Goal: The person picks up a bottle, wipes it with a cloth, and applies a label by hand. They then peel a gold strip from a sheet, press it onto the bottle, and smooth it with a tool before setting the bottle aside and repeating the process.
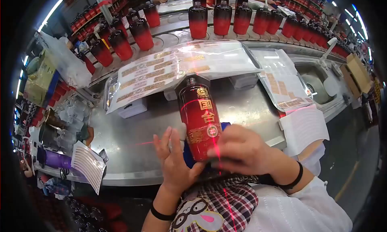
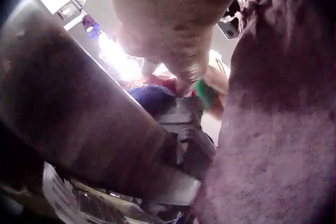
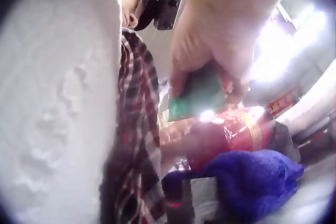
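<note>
Lying over blue cloth (image 3: 257, 182): red bottle (image 1: 198, 117), contents hidden, beside left hand (image 1: 174, 167)

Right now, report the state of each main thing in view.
Red-and-black bottle with gold lettering: lying, lettering facing up.
Blue cloth: bunched against the bottle.
Green piece: held in the right hand.
Left hand: fingers extended.
Central white gold-labelled sheet: spread out.
Red-and-black bottles behind: upright.

The left hand (image 1: 173, 167) has its fingers straight and spread. The right hand (image 1: 244, 151) curls its fingers, gripping.
</note>
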A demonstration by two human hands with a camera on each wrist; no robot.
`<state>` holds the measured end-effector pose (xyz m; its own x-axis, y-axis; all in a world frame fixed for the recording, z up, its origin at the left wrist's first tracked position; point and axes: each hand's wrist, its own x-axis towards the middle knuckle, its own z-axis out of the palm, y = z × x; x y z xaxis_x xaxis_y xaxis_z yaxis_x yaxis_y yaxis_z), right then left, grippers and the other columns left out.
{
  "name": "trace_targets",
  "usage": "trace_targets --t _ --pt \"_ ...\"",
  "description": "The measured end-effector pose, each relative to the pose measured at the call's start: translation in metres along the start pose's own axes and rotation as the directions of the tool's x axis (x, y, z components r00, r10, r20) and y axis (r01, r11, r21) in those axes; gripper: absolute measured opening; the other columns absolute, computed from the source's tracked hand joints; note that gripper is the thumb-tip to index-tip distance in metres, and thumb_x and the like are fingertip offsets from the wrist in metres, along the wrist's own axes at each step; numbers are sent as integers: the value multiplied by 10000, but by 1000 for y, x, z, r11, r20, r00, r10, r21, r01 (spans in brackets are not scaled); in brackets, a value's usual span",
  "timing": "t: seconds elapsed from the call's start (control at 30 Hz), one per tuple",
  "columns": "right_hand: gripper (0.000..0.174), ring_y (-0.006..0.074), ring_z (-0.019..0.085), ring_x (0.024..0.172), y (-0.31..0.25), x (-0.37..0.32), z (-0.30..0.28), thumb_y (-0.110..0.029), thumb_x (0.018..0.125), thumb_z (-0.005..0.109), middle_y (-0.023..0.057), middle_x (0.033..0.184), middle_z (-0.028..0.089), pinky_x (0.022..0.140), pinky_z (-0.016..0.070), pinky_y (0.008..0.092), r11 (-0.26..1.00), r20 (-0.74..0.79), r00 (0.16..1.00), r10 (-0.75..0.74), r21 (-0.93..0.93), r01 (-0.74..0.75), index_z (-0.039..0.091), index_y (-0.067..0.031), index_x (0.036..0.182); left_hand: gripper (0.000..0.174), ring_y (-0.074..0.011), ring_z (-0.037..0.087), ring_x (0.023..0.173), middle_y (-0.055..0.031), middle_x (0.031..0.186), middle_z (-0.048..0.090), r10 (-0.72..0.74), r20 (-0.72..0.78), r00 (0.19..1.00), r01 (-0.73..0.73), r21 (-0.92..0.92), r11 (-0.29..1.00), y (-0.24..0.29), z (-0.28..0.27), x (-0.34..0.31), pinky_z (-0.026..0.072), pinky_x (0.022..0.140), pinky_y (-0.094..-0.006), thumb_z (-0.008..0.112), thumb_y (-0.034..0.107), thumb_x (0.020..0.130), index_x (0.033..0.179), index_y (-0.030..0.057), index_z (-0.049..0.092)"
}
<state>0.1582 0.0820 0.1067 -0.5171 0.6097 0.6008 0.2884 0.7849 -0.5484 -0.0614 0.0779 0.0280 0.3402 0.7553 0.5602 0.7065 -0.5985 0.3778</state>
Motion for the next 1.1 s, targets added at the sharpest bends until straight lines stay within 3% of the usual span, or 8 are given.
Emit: trace_targets --t 0.1,0.33,0.43,0.53,0.67,0.8,0.93,1.1 --pt "373 290 571 808 14 -2 4 -100 646 773 84 855 551 710 450 390 921 -189 982 12 -381 -84 635 -86 993 1001 -426 325 1364 -281 1465 352 -37 15 999 38 -42 998 -1 4 -2 114 1151 -567 731 455 799 1449 -108 219" --pt "381 281 546 747 12 -5 11 -64 632 775 79 842 560 666 422 399 935 -240 971 -13 -346 -73 645 -72 991 971 -413 335 1351 -270 1387 425 -12 -65 998 10 -24 1000 -2 8 0 121 1128 -600 661 573 812 1426 -92 309" --pt "379 281 545 754 -3 -7 5 -62 638 770 87 840 553 664 426 391 1000 97 995 -15 21 13 642 -65 995 952 -427 328 1347 -235 1397 439 -51 85 995 53 -25 998 -3 10 1 118 1124 -610 671 570 806 1425 -71 336" --pt "355 278 552 767 12 -10 8 -73 653 777 77 848 539 684 437 385 919 -243 969 44 -371 -134 641 -64 981 950 -433 332 1341 -216 1393 461 -71 87 994 73 -26 997 2 7 3 113 1118 -621 726 534 767 1414 -62 366" --pt "347 268 549 749 -3 -9 7 -63 651 776 75 821 543 665 432 381 999 68 997 -45 33 43 645 -52 972 938 -429 339 1340 -210 1384 474 -47 82 996 48 -12 999 -2 9 2 113 1118 -625 746 504 749 1404 -62 384" --pt "317 276 558 739 12 -11 8 -51 689 780 96 860 570 644 447 381 917 -256 965 62 -367 -156 647 -46 976 948 -428 333 1343 -201 1391 467 -12 49 999 10 47 999 6 -1 9 118 1118 -626 746 512 746 1403 -66 382" --pt "350 280 564 737 -3 -12 5 -38 667 779 106 850 574 651 456 382 987 32 997 64 143 -68 646 -42 991 953 -426 346 1333 -213 1365 481 -64 47 997 67 -48 997 0 11 3 123 1117 -626 715 558 763 1400 -69 384" --pt "328 274 591 771 4 -12 10 -59 695 776 99 826 567 653 468 372 963 -161 984 80 -243 -118 642 -44 995 960 -412 373 1315 -219 1308 517 -34 31 999 33 36 999 8 1 10 128 1116 -626 713 579 754 1395 -64 400"
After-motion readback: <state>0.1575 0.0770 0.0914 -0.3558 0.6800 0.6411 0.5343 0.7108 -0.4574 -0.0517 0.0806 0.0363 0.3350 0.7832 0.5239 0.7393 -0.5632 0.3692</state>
